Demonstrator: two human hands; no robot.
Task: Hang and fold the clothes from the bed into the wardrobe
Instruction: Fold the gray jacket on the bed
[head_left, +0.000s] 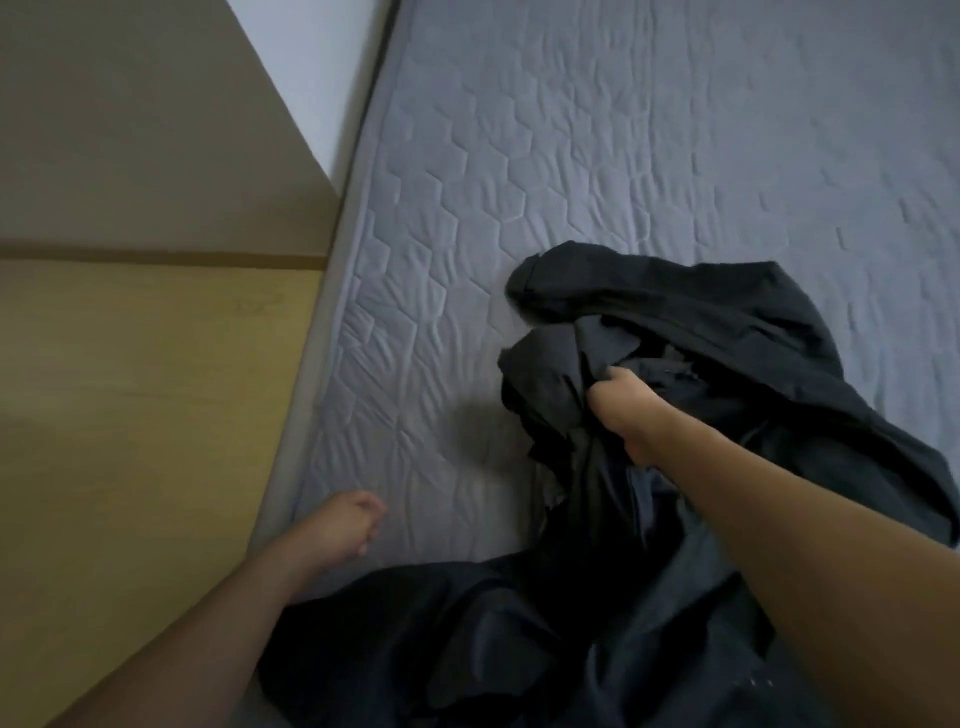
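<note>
A dark grey garment (727, 332) lies crumpled on the grey quilted mattress (519, 156), spreading from the middle down to the lower edge of the view. My right hand (628, 405) grips a bunched fold of this garment near its middle. My left hand (343, 525) hovers over the mattress near its left edge, fingers loosely curled and holding nothing, apart from the cloth.
A wooden panel (130, 415) runs along the left side of the mattress. A white wall strip (311, 67) shows at the upper left. Bare mattress stretches across the top and right of the view.
</note>
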